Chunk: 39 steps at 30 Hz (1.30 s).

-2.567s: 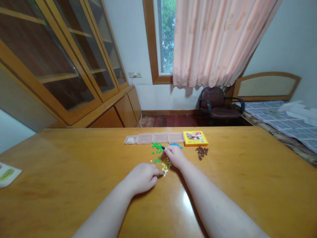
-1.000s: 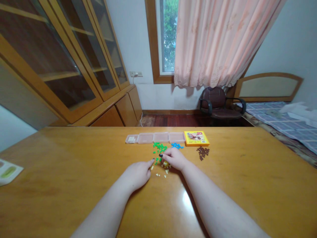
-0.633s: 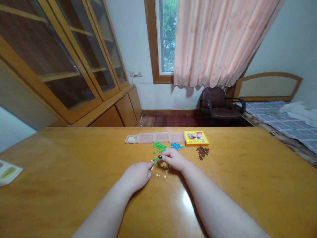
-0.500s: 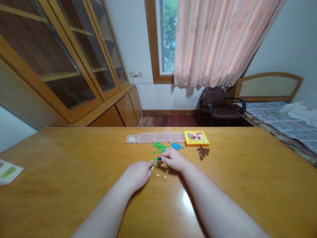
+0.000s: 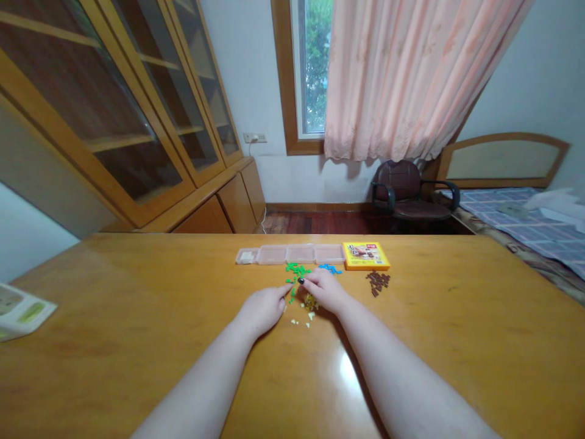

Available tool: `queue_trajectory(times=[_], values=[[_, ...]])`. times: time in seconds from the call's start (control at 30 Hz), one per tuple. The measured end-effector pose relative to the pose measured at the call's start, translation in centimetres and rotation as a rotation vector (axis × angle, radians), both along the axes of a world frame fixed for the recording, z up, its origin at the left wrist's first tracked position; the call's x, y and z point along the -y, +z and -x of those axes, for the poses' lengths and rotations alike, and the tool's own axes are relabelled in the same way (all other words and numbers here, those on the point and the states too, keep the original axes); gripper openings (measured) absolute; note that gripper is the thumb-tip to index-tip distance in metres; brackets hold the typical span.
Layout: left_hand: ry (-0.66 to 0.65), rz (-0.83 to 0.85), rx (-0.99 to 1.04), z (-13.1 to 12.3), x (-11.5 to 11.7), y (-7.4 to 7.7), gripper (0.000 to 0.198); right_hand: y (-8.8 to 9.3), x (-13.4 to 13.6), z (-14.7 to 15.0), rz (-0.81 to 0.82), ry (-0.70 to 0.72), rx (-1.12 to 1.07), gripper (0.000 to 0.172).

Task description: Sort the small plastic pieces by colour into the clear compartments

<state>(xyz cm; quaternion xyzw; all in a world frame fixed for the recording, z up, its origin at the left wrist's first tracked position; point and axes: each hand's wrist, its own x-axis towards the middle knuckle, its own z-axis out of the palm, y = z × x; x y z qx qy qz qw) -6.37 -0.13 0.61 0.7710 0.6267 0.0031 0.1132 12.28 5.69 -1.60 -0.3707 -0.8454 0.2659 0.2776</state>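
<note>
Both of my hands rest on a wooden table [image 5: 137,317] among tiny coloured pieces. My left hand [image 5: 265,308] lies knuckles up, fingers curled, its fingertips pinched beside some green pieces [image 5: 296,271]. My right hand [image 5: 323,289] is curled too, a dark-nailed finger touching the green pieces, and it partly covers a small heap of yellow pieces [image 5: 311,303]. Whether either pinch holds a piece is too small to see. Blue pieces [image 5: 329,267] lie just beyond the right hand, and brown pieces [image 5: 378,281] lie to its right.
A row of clear small plastic boxes [image 5: 289,253] and a yellow box [image 5: 365,255] stand beyond the pieces. A white and green packet [image 5: 21,310] lies at the table's left edge. Glass-door cabinets, a window with pink curtain, a dark chair [image 5: 406,192] and a bed are behind.
My left hand moved forward from the yellow pieces to the green ones. My right hand slid slightly left and stayed over the yellow heap. The camera view shifted a little.
</note>
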Motion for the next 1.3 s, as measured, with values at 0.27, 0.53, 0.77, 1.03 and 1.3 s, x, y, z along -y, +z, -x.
queue_trajectory(times=[0.27,0.53,0.77,1.03,1.3], values=[[0.046,-0.102,0.101,0.3,-0.3,0.4,0.036,0.5,0.6,0.4,0.05,0.136,0.06,0.03],[-0.089,-0.031,0.065,0.1,0.2,0.9,0.035,-0.2,-0.1,0.1,-0.05,-0.161,0.135,0.037],[-0.062,-0.082,0.06,0.2,-0.3,0.5,0.044,-0.5,-0.4,0.0,-0.083,-0.228,0.082,0.037],[-0.119,-0.218,0.122,0.4,-0.8,-0.5,0.034,-0.3,0.0,0.1,-0.033,-0.151,0.083,0.041],[-0.113,-0.148,0.097,0.5,-1.6,-2.4,0.057,-0.5,-0.2,0.3,-0.087,-0.147,0.121,0.033]])
